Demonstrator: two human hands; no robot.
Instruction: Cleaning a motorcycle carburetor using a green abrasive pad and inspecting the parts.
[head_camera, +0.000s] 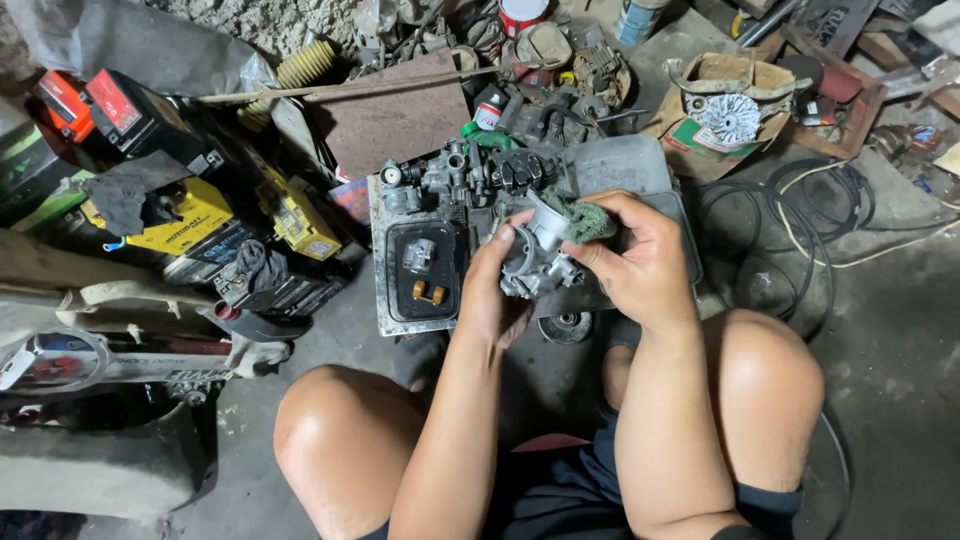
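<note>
Crowding the concrete floor (880, 340): stacked batteries, yellow (190, 215) and black, at left; a shallow metal tray (382, 300) directly ahead, carrying a second carburetor assembly (465, 172) at its far edge and a small orange part (429, 292) on a black lid. A torn cardboard box (725, 105) with a finned metal wheel sits far right, black cable (800, 215) coiled beside it. Nothing lies between the hands and the camera.

Carburetor body (535, 262) is held above the tray, between both hands, over the bare knees. Left hand (492, 295) grips it from below and the side. Right hand (640, 260) pinches a green scouring pad (582, 220) against its top.

Carburetor: grey cast metal, grimy, with short protruding fittings.
</note>
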